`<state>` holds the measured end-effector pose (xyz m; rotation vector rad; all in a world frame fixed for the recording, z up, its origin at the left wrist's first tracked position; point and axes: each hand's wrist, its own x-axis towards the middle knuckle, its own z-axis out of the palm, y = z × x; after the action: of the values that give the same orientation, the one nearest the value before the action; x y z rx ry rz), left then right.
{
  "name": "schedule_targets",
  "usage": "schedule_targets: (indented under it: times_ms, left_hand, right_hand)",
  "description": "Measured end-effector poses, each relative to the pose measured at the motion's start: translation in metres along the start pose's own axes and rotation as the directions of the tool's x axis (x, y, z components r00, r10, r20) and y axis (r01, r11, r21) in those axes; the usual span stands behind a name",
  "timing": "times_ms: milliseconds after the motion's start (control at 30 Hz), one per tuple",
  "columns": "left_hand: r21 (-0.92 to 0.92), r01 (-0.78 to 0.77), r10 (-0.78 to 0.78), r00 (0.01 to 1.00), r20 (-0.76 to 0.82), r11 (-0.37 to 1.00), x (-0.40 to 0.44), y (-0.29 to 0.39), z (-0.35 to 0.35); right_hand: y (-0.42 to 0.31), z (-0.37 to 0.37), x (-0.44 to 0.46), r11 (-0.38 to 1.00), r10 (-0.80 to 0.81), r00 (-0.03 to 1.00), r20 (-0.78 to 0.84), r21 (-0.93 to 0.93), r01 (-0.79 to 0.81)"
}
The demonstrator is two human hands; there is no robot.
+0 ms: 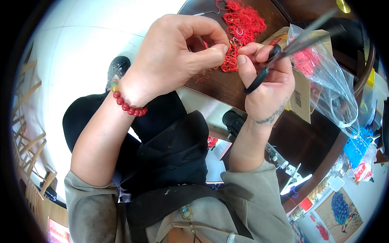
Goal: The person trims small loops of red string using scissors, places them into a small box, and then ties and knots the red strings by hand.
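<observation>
Dark brown table (227, 87) ahead of you, pale floor (89, 40) at left. Your left hand (182, 56) is pinched thumb to forefinger; can't tell if it grips thread. Your right hand (267, 75) holds scissors (287, 52) by the black handles, blades angled away up-right, thumb near forefinger. Red cord pile (243, 28) sits on the table, just beyond your fingertips. Farther right: clear plastic bag (324, 77) beside cardboard (302, 97).
</observation>
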<state>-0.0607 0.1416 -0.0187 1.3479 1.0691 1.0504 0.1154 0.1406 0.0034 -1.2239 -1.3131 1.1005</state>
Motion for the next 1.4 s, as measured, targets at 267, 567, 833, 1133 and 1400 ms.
schedule_targets:
  times_ms: [267, 567, 833, 1133, 1400]
  left_hand:
    - [0.08, -0.107, 0.11, 0.994, -0.03, 0.991, 0.0002, -0.0048, 0.0035]
    - [0.099, -0.173, 0.177, 0.984, -0.035, 0.98, 0.0004, -0.0044, 0.0032]
    - [0.133, -0.212, 0.219, 0.975, -0.043, 0.968, -0.0001, -0.004, 0.0046]
    - [0.007, -0.147, 0.147, 0.989, -0.002, 0.989, 0.0, -0.003, 0.0041]
    - [-0.146, 0.029, -0.015, 0.995, 0.098, 0.989, 0.0006, -0.0014, -0.0004]
  right_hand:
    - [-0.0003, 0.0019, -0.0004, 0.996, -0.021, 0.999, 0.043, -0.085, 0.025]
    - [0.0005, 0.0032, 0.0002, 0.991, -0.026, 0.999, 0.021, -0.13, 0.029]
    - [-0.0034, 0.0019, -0.0003, 0.978, 0.008, 1.0, 0.024, -0.211, -0.003]
    - [-0.0063, 0.008, -0.0008, 0.995, 0.041, 0.998, 0.04, -0.093, -0.037]
    - [0.0014, 0.0059, 0.0004, 0.984, 0.043, 0.997, 0.069, 0.169, -0.054]
